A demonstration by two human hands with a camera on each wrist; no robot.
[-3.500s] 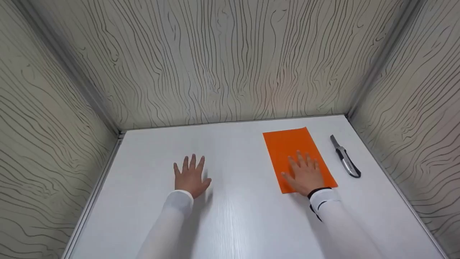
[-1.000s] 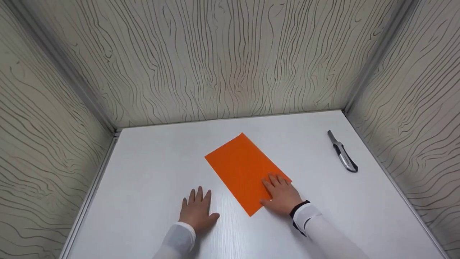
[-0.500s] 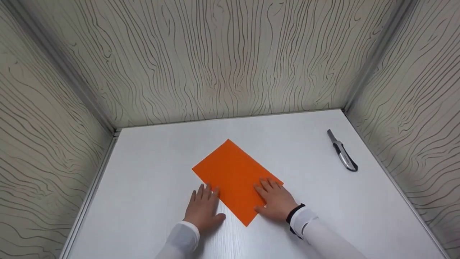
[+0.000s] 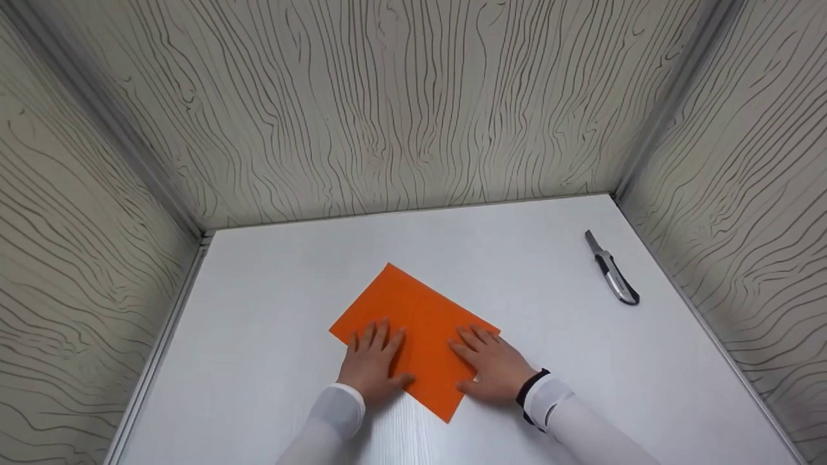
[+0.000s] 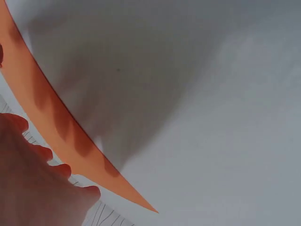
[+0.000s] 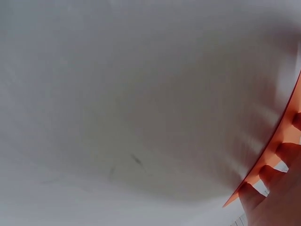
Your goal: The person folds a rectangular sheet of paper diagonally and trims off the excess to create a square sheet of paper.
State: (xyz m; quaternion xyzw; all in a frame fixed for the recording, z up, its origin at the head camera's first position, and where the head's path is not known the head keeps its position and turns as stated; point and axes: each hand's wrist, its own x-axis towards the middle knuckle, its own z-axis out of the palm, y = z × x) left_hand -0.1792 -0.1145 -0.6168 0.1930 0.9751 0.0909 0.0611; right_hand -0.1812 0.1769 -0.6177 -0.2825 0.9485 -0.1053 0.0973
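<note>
An orange sheet of paper (image 4: 420,316) lies tilted on the white table, near its middle. My left hand (image 4: 373,361) rests with spread fingers on the sheet's lower left edge. On the lower right edge, my right hand (image 4: 494,365) touches the paper with its fingers spread and fairly straight. In the left wrist view the paper (image 5: 70,127) runs as a band beside the left hand (image 5: 37,174). The right wrist view shows the fingertips of the right hand (image 6: 277,188) over the paper's edge (image 6: 268,160).
A utility knife (image 4: 612,268) with a grey and black handle lies on the table (image 4: 271,290) at the right. Wood-patterned panels (image 4: 400,110) enclose the table at the back and both sides.
The orange paper has slid left and toward me from the right side and turned counterclockwise, with my right hand on it. My left hand has moved onto its left edge. The knife stays put.
</note>
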